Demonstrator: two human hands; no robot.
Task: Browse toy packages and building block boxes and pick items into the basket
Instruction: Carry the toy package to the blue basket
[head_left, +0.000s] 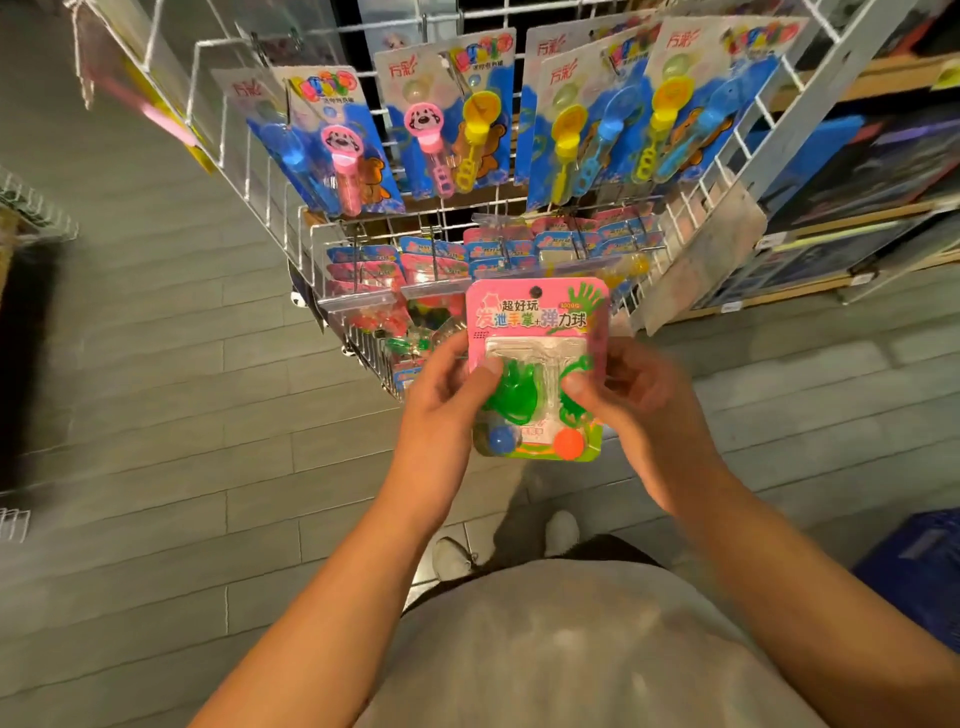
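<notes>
Both forearms reach out from my grey shirt, and between my hands I hold the toy pack upright, facing me, just in front of the wire rack. My left hand grips its left edge, thumb pressed on the clear blister over the green sticky hand, fingers curled behind the card. My right hand does the same on the right edge, thumb on the front, fingers hidden behind.

I judge it light: thin pink card, stiff enough to stay flat but easy to bend, with a hollow plastic bubble that would dent if squeezed. The blister is slick, so the card edges are the better hold, or one hand pinching the top near the hang hole.

Right of me, low on the floor, a blue basket shows at the edge; that, I think, is where this goes.
</notes>
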